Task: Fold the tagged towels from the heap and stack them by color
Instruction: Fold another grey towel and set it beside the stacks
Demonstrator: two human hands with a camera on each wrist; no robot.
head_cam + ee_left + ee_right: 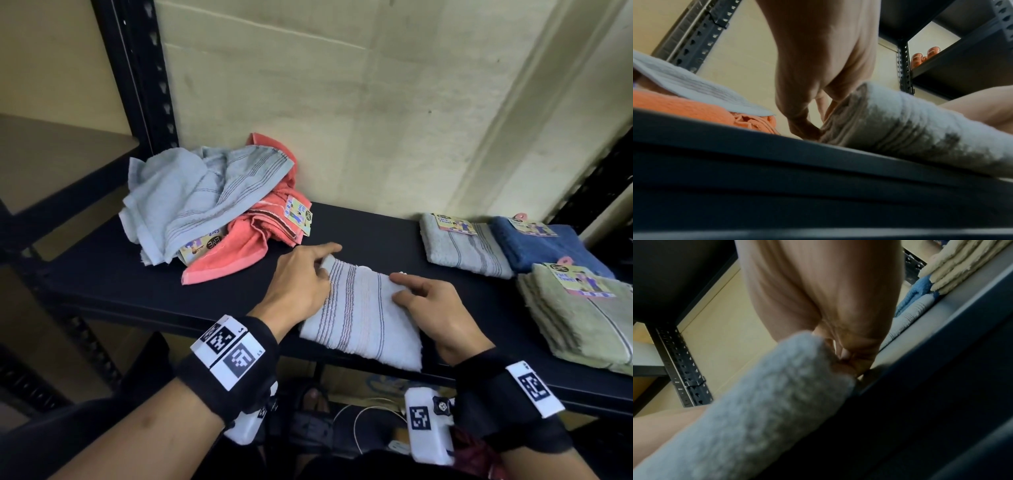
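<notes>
Broadly, a dark shelf (376, 226) carries everything. At its back left sits the heap (212, 205), pale grey towels tangled over coral ones with paper tags showing. At the right lie three folded piles, each tagged: a green stack (582, 318) nearest, a blue towel (548, 246) behind it, and a grey folded towel (462, 250) just beside the blue. Near the front edge, between the hands, lies a striped grey towel (363, 315), folded. The left hand (301, 277) pinches its far left corner; the right hand (435, 305) grips its right edge, fingers curled over the cloth.
</notes>
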